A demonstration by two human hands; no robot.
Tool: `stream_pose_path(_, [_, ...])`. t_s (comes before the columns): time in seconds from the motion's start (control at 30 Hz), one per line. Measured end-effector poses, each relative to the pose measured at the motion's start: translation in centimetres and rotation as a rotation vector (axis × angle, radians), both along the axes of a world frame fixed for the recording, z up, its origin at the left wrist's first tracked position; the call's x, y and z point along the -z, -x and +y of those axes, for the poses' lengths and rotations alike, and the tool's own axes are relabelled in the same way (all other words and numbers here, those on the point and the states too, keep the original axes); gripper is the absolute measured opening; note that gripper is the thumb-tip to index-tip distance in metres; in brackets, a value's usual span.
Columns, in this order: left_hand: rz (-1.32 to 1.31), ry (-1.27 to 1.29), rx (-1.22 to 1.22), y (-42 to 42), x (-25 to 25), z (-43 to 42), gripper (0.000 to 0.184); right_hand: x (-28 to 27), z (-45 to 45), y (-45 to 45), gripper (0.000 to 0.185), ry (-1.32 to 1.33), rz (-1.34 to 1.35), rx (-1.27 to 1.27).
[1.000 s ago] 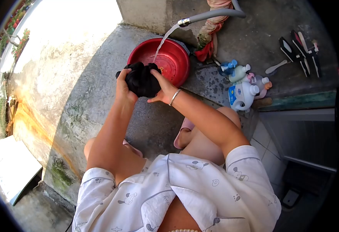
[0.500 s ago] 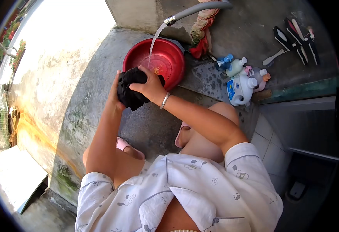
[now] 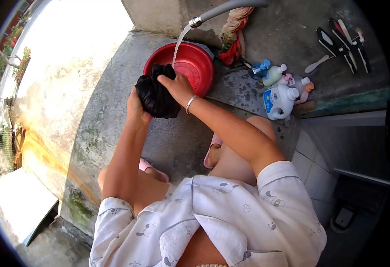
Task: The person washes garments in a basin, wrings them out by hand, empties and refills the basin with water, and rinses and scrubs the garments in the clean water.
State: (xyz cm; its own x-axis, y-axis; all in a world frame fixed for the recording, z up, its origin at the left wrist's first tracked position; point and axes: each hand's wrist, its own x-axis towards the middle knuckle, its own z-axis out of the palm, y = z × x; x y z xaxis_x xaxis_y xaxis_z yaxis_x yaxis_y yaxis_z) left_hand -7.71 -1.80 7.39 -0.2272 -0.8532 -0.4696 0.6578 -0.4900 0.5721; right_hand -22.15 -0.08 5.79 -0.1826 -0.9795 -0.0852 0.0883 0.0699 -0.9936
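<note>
A bunched black cloth (image 3: 157,95), its kind of garment not clear, is held between both my hands. My left hand (image 3: 137,107) supports it from the left and below, fingers partly hidden behind it. From the right, my right hand (image 3: 178,91) grips it with the thumb on top; a silver bracelet circles that wrist. Just beyond the cloth stands a red basin (image 3: 199,66), partly covered by the cloth and hand. Water (image 3: 178,44) pours into the basin from a grey hose (image 3: 226,10) with a metal end.
Several bottles, among them a white detergent jug (image 3: 280,102) and a blue pump bottle (image 3: 260,70), stand at the right. Brushes (image 3: 344,42) lie on the ledge farther right. A twisted cloth (image 3: 235,33) hangs beside the hose. My feet wear pink slippers (image 3: 155,171).
The black cloth has been turned and bunched into a rounder bundle with a knob on top. My right hand has shifted slightly right.
</note>
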Motion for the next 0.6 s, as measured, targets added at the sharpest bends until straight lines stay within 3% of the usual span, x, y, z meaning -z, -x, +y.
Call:
stream_pose_path(0.03, [0.041,0.031,0.025,0.1,-0.1,-0.2,0.026,0.5,0.0,0.0,0.046,-0.001,0.002,-0.001])
stream_pose_path(0.1, [0.103,0.022,0.061,-0.3,0.6,-1.0,0.026,-2.0,1.0,-0.1,0.047,-0.216,-0.721,-0.206])
stream_pose_path(0.17, [0.155,0.096,0.117,-0.1,-0.4,-1.1,0.027,-2.4,0.7,0.4,0.049,-0.277,-0.804,-0.315])
stream_pose_path(0.27, [0.17,0.189,0.133,-0.2,-0.1,-1.8,0.033,-3.2,0.6,-0.1,0.044,-0.197,-0.749,-0.302])
stream_pose_path(0.4, [0.178,0.102,0.239,-1.6,-0.1,-2.3,0.05,-3.9,1.8,-2.7,0.037,0.191,-0.317,-0.116])
stream_pose_path(0.5, [0.206,0.067,0.313,-2.2,1.9,-2.6,0.041,-4.8,2.9,-4.1,0.043,0.385,0.018,-0.07])
stream_pose_path(0.57, [0.552,0.642,0.41,-0.8,3.5,-1.6,0.031,-6.4,3.9,-4.6,0.042,0.477,0.236,-0.126])
stream_pose_path(0.6, [0.567,0.788,0.427,-0.6,3.4,-1.2,0.031,-6.6,4.1,-4.9,0.044,0.521,0.275,-0.133])
